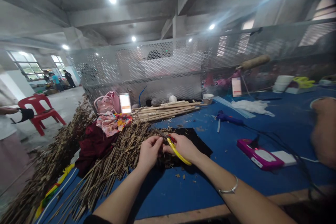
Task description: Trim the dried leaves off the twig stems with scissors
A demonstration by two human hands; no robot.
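The step in hand looks like snipping dried plant material: the right grip is clamped around yellow-handled scissors, blades pointing far left, and the left grip has thumb and finger together just beside them, though what they pinch cannot be told. Dried stems lie in a heap left of the scissors on the blue desk; a black sheet lies just right. The next cut seems to call for steadying the piece, left fingertips clear of the blades.
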